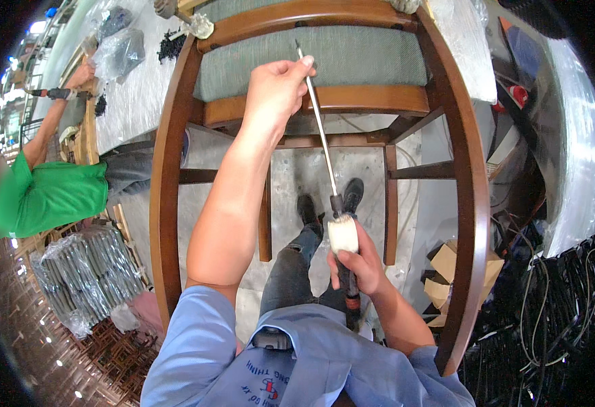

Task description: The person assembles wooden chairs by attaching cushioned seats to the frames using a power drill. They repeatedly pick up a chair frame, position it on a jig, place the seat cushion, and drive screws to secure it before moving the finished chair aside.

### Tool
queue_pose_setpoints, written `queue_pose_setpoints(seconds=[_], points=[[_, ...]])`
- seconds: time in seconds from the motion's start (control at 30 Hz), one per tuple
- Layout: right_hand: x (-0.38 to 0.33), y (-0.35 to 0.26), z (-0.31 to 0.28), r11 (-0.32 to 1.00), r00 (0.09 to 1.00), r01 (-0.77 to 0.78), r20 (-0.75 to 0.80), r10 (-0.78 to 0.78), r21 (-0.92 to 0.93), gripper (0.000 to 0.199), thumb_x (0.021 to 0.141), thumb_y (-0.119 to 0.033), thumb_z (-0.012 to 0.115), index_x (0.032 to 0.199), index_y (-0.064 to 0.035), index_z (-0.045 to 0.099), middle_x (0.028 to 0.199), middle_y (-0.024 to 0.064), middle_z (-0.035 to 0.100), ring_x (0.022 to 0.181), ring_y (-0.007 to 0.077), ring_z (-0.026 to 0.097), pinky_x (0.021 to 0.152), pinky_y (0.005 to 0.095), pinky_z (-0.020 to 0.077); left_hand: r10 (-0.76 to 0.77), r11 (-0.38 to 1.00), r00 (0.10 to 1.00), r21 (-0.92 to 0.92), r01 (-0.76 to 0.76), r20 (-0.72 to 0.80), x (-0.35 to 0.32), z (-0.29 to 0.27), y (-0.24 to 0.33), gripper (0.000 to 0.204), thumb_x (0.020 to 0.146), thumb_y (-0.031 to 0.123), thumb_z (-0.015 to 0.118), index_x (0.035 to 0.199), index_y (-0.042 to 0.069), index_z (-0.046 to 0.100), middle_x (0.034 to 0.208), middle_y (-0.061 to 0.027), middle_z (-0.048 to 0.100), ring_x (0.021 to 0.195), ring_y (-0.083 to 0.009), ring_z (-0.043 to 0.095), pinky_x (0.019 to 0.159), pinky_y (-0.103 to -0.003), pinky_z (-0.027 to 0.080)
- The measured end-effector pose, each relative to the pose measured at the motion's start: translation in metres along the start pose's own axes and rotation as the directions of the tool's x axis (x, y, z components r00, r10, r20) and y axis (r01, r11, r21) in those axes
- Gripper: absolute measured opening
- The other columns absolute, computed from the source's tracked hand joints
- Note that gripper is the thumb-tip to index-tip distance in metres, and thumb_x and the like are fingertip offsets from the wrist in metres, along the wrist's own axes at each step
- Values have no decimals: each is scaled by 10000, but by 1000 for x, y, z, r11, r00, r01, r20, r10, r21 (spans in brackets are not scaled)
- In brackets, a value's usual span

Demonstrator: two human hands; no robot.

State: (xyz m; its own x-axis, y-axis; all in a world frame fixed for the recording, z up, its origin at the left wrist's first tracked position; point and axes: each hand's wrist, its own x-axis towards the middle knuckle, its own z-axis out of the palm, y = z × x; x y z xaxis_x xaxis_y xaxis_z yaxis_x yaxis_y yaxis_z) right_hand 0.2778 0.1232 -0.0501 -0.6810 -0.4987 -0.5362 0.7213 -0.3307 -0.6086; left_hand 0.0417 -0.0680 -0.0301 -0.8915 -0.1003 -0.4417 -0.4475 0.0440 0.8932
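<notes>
My right hand (pixel 360 261) is wrapped round the handle of a power screwdriver (pixel 343 234), whose body is whitish with a dark collar. From it a long, thin metal driver bit (pixel 322 139) points up and away. Close to the bit's far end, my left hand (pixel 278 88) pinches it between thumb and fingers. The tip lies in front of the grey-green upholstered panel (pixel 372 57) of a brown wooden chair (pixel 470 176). Whether the tip touches anything cannot be made out. The chair's long side rails flank both my arms.
Plastic-wrapped worktops (pixel 135 102) stand left and right. At the left, a person in a green shirt (pixel 60 193) holds another driver (pixel 56 93). Wrapped panels (pixel 90 271) are stacked lower left. An open cardboard box (pixel 450 271) and black strips with cables (pixel 548 319) lie right.
</notes>
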Motion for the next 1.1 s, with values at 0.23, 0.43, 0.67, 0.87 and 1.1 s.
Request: queue_pose_setpoints(seconds=[0.23,0.43,0.67,0.87,1.1], points=[[27,18,38,974,993,115,-49,-108,194,378,979,-163,598,1284,-28,422,820,77,573,585,160,586,496,306,525,124,970,989,219,-103,-86,13,1,-9,352,952,326,700,846,-9,714,588,17,501,467,-53,371,433,-256,264],[35,2,48,968,994,95,-70,-81,234,396,966,-183,597,1286,-23,427,819,78,566,593,156,580,475,307,520,110,969,991,233,-89,-79,13,1,-8,343,962,322,696,852,-3,697,579,32,471,445,-41,334,406,-234,227],[34,-4,50,976,991,75,-121,-50,207,453,899,-242,612,1262,-37,434,760,125,590,491,187,580,434,319,531,113,967,990,237,-89,-87,16,0,-9,331,963,299,689,841,-9,693,577,34,469,448,-39,342,407,-234,219],[36,-2,53,967,991,97,-112,-72,235,445,907,-232,617,1259,-29,435,749,120,588,496,185,581,434,312,532,98,971,992,224,-78,-79,17,-1,-9,338,966,303,691,836,-9,684,574,38,468,445,-37,336,404,-234,215],[38,2,49,969,993,95,-88,-76,228,371,960,-137,580,1278,-16,432,832,81,559,607,150,572,458,305,521,86,970,993,236,-65,-82,17,-1,-8,341,967,312,693,840,-4,684,578,38,477,444,-35,334,402,-229,219]])
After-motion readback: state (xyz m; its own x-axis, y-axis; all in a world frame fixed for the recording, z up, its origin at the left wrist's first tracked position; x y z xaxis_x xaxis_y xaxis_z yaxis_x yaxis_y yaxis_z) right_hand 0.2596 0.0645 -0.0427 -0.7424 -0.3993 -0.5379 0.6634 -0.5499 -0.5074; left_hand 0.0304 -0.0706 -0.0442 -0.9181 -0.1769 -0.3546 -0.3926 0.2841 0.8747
